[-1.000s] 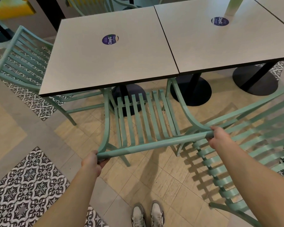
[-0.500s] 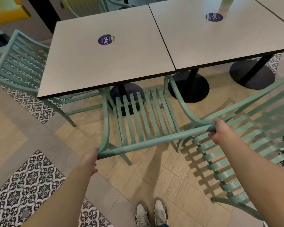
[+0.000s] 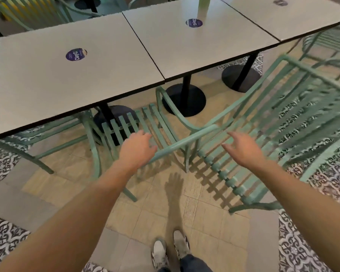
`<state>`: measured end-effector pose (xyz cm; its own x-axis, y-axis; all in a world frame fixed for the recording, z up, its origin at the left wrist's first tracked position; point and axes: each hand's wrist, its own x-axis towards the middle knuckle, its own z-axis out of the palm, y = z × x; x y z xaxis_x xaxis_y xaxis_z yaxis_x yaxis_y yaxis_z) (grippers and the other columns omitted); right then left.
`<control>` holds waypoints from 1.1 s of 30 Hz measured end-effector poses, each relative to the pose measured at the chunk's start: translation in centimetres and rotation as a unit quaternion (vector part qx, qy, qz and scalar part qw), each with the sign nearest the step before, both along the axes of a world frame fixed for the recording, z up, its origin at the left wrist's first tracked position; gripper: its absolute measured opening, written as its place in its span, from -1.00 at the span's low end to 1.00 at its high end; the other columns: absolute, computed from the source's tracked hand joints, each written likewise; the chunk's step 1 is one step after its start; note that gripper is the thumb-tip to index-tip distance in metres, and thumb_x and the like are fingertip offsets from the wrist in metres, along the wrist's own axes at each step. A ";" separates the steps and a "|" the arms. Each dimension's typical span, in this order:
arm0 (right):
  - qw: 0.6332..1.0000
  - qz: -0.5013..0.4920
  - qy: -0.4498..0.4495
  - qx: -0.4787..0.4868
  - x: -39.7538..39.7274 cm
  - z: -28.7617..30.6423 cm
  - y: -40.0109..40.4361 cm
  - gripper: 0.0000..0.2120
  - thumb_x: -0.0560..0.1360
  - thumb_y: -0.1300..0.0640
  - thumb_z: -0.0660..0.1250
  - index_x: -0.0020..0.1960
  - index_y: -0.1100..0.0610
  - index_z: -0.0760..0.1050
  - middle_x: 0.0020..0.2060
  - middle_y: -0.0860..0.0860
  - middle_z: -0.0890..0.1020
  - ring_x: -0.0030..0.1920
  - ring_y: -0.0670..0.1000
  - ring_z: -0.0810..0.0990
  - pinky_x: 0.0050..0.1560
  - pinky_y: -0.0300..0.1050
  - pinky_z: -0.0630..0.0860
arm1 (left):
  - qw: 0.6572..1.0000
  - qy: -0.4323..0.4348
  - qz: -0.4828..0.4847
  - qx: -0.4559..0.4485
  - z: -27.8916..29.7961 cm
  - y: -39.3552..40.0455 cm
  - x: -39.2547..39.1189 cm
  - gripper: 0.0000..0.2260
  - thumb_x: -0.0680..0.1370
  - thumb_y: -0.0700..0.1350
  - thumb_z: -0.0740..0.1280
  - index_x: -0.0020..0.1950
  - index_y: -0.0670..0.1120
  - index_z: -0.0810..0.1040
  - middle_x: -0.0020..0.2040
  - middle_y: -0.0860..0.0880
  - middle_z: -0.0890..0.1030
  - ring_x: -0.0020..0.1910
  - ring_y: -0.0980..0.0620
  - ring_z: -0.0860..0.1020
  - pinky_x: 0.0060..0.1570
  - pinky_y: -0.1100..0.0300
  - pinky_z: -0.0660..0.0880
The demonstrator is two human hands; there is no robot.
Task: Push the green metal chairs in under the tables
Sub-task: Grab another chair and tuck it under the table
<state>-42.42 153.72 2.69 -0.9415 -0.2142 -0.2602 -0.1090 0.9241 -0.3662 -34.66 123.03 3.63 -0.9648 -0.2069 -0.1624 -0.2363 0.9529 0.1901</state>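
Observation:
A green metal chair [image 3: 194,137] stands in front of me, its slatted seat partly under the left grey table [image 3: 47,85] near the seam with the middle table [image 3: 194,48]. My left hand [image 3: 137,148] hovers over the left part of its top rail, fingers relaxed and holding nothing. My right hand [image 3: 241,148] is spread open just right of the rail's end, above the back slats of a second green chair [image 3: 243,187]. That second chair stands out on the floor to the right, clear of the tables and blurred.
A third green chair [image 3: 37,138] sits tucked under the left table's left side, and another [image 3: 326,46] stands far right by a third table [image 3: 292,14]. Black round table bases [image 3: 185,99] stand underneath. My shoes [image 3: 171,252] are on the tiled floor.
Both hands have let go of the first chair's top rail and now hover open. The view has swung to the right, and the chair's seat sits further under the table.

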 end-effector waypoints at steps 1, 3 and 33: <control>1.000 0.015 0.011 0.009 0.9 0.5 0.5 -0.44 0.58 -0.13 0.21 0.50 0.06 0.24 0.43 0.06 0.36 0.42 0.08 0.33 0.42 0.06 0.29 | 0.999 0.008 -0.041 -0.012 0.3 1.5 -0.5 -0.61 0.58 0.07 0.23 0.37 -0.04 0.45 0.26 -0.05 0.49 0.21 -0.04 0.47 0.17 0.02 0.45; 0.998 0.028 0.031 0.041 2.6 0.8 2.6 -0.45 0.58 -0.14 0.20 0.49 0.05 0.24 0.43 0.05 0.36 0.41 0.08 0.32 0.42 0.04 0.28 | 0.992 0.015 -0.118 -0.031 0.7 5.3 -1.5 -0.62 0.59 0.10 0.23 0.34 -0.03 0.46 0.22 -0.04 0.50 0.19 -0.03 0.47 0.16 0.03 0.45; 0.980 0.015 0.116 0.164 -13.3 5.6 55.7 -0.48 0.54 -0.01 0.26 0.47 0.05 0.28 0.37 0.05 0.40 0.39 0.08 0.32 0.44 0.05 0.21 | 0.948 0.028 -0.300 -0.105 3.7 64.2 -27.0 -0.59 0.59 0.10 0.19 0.33 -0.12 0.43 0.26 -0.14 0.48 0.27 -0.17 0.42 0.19 -0.07 0.38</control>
